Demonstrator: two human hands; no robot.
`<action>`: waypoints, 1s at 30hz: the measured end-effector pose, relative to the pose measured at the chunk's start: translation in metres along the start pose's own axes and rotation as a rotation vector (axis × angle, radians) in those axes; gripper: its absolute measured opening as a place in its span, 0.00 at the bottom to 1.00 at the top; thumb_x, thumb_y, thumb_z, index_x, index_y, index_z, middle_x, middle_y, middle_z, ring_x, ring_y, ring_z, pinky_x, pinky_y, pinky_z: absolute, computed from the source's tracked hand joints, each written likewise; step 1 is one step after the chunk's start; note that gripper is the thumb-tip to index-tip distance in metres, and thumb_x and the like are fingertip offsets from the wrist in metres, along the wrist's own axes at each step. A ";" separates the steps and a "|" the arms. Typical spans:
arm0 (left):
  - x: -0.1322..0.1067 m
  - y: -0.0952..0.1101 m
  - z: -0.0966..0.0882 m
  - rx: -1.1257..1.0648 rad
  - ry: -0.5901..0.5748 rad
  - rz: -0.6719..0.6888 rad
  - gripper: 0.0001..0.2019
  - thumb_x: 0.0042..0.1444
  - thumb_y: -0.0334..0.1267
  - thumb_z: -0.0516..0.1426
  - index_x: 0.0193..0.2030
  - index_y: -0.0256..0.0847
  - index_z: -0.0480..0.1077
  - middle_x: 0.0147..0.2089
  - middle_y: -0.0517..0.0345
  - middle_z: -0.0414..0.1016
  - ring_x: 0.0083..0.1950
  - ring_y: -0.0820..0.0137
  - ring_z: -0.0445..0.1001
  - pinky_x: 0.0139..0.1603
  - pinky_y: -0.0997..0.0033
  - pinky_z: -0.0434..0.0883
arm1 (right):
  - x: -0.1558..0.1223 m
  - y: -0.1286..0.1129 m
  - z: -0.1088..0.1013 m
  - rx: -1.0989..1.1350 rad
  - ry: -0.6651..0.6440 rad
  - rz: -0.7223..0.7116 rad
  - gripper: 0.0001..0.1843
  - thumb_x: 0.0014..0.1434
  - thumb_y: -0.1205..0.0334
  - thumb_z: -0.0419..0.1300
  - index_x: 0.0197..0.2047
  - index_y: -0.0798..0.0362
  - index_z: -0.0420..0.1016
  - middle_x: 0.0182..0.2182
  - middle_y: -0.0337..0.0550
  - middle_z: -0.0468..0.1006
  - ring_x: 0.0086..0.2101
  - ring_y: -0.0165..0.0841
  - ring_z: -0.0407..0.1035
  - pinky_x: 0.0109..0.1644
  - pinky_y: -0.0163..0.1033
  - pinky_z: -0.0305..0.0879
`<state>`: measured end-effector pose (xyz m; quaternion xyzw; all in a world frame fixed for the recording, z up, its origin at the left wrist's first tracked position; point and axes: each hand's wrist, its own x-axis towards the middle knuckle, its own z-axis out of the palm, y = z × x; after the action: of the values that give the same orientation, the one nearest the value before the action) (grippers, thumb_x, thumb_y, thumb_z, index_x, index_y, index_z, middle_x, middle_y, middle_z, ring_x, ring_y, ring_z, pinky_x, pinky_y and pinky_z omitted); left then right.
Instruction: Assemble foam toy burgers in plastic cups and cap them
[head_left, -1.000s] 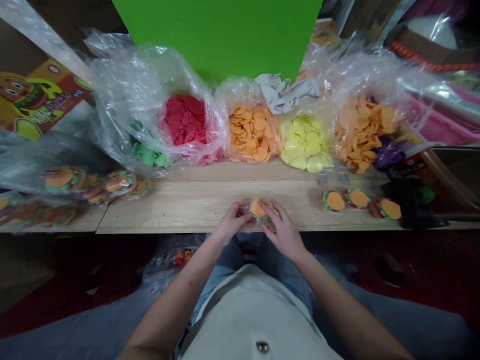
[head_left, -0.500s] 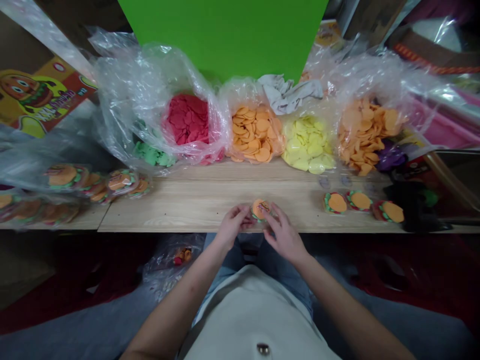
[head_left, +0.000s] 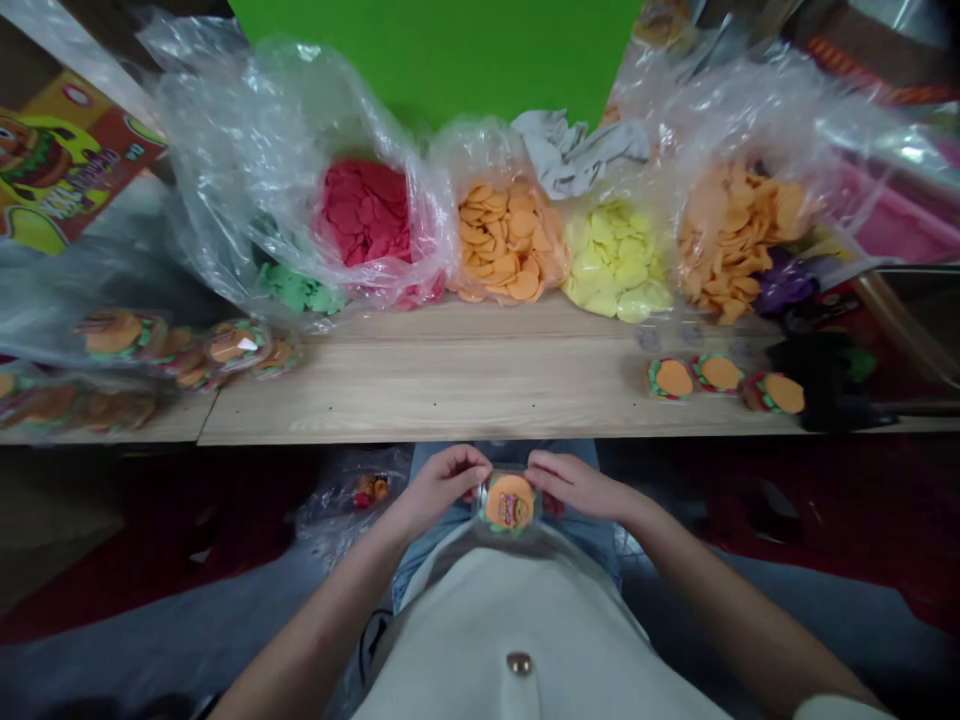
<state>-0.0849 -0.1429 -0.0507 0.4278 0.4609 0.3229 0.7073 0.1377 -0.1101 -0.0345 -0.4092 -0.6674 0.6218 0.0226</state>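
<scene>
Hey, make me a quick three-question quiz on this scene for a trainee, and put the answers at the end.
1. True or false: the right hand alone holds the burger-shaped packet.
2. What colour are the discs in the plastic bag just right of the bag of orange discs?
3. How many burger-shaped pieces lie on the wooden board to the right of the hands?

Key:
1. False: the left hand holds it too.
2. Yellow.
3. Three.
</scene>
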 end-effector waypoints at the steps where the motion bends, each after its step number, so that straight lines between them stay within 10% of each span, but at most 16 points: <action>1: -0.008 -0.003 0.000 0.041 -0.008 -0.016 0.10 0.52 0.41 0.55 0.33 0.34 0.67 0.28 0.61 0.64 0.28 0.78 0.60 0.29 0.78 0.59 | -0.002 0.001 0.008 -0.027 -0.033 0.006 0.17 0.61 0.48 0.42 0.30 0.53 0.58 0.19 0.34 0.64 0.20 0.26 0.61 0.23 0.31 0.58; 9: -0.042 -0.003 0.004 0.331 -0.034 0.025 0.12 0.54 0.42 0.51 0.37 0.37 0.72 0.34 0.55 0.70 0.34 0.72 0.65 0.35 0.75 0.63 | -0.009 0.004 0.043 -0.289 0.109 -0.187 0.17 0.62 0.55 0.42 0.26 0.54 0.57 0.23 0.35 0.61 0.26 0.25 0.54 0.29 0.31 0.51; 19: -0.034 -0.026 0.033 0.057 0.404 0.035 0.12 0.53 0.44 0.52 0.31 0.36 0.68 0.26 0.60 0.65 0.27 0.75 0.60 0.29 0.77 0.60 | -0.012 0.016 0.079 0.013 0.595 -0.020 0.15 0.63 0.53 0.38 0.30 0.52 0.54 0.24 0.36 0.60 0.27 0.28 0.56 0.30 0.33 0.53; 26: -0.037 -0.009 0.033 -0.045 -0.099 0.009 0.09 0.54 0.41 0.53 0.38 0.38 0.65 0.34 0.59 0.66 0.35 0.74 0.65 0.36 0.76 0.62 | -0.016 -0.005 0.027 -0.274 0.128 -0.177 0.14 0.62 0.56 0.42 0.29 0.53 0.58 0.24 0.35 0.61 0.26 0.26 0.55 0.29 0.31 0.52; 30: -0.033 -0.001 0.028 0.057 -0.039 0.027 0.10 0.53 0.42 0.53 0.32 0.36 0.66 0.29 0.61 0.64 0.31 0.76 0.61 0.32 0.77 0.60 | -0.006 -0.022 0.025 -0.400 0.031 -0.253 0.13 0.60 0.56 0.46 0.28 0.54 0.60 0.24 0.35 0.61 0.25 0.25 0.55 0.28 0.31 0.49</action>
<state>-0.0712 -0.1799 -0.0332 0.4604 0.4501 0.3106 0.6993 0.1173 -0.1313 -0.0182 -0.3281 -0.8228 0.4632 0.0289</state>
